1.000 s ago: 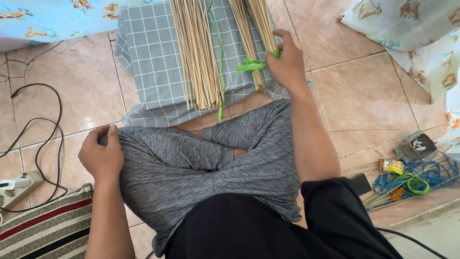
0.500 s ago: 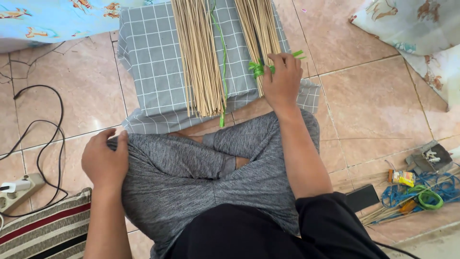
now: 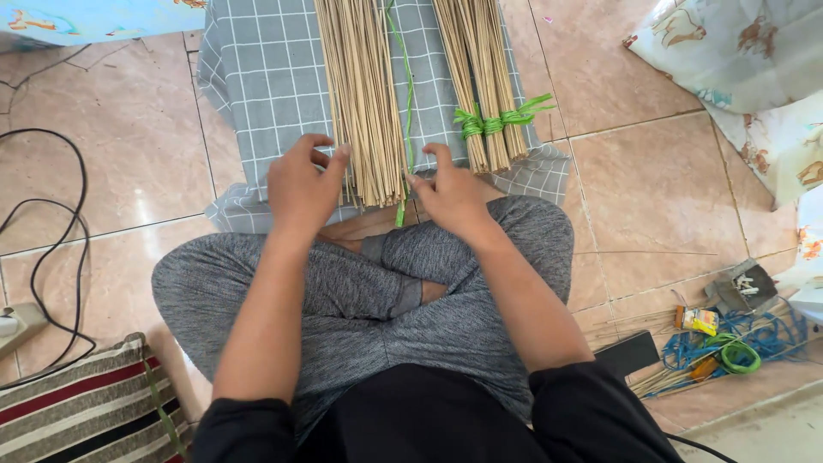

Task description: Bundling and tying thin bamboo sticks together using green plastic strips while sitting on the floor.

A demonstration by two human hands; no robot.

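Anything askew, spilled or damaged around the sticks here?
Nothing looks damaged or spilled. The loose bundle of sticks lies straight on the checked cloth, with the left hand and right hand at its near end. The tied bundle lies beside it, bound with green string. Only the cloth's near edge is rumpled.

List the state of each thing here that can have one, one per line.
Left hand: open, fingers on the loose bundle's end.
Right hand: open, fingertips at the same bundle's end.
Loose stick bundle: untied, lying flat on the checked cloth.
Tied stick bundle: bound with green string.
Black cable: slack, looped on the floor.
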